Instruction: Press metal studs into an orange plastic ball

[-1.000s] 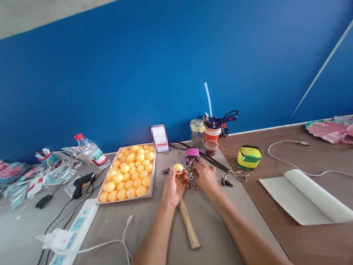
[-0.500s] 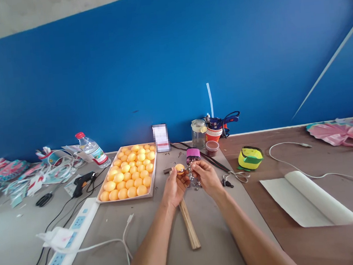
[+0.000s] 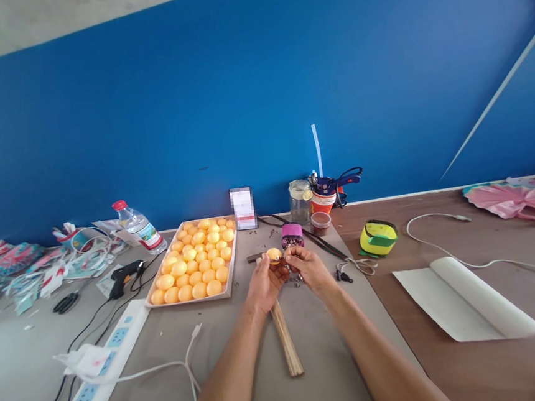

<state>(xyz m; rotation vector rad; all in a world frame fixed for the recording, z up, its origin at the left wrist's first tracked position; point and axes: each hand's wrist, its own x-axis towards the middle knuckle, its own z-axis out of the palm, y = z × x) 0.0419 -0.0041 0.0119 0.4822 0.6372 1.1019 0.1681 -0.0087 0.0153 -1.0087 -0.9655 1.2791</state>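
My left hand (image 3: 264,285) is closed around an orange ping-pong ball (image 3: 275,254), which has small dark or shiny bits on its lower side. The fingers of my right hand (image 3: 309,268) are pinched together close against the ball's right side; what sits between the fingertips is too small to name. Under my hands lies a hammer (image 3: 287,342), its wooden handle toward me and its dark head partly hidden by my left hand. Small silvery metal pieces (image 3: 296,280) are scattered below my fingers. Just beyond stands a purple-rimmed container (image 3: 292,231) with similar small pieces.
On the left, a tray (image 3: 231,289) holds many orange balls. Further left are a power strip (image 3: 108,364), a glue gun (image 3: 127,276) and a water bottle (image 3: 139,227). At the back stand a phone (image 3: 243,209) and a glass jar (image 3: 300,202). White paper (image 3: 464,302) lies right.
My right hand has moved slightly left, bringing its fingertips up to the ball. My left hand still holds the ball, almost in the same place.
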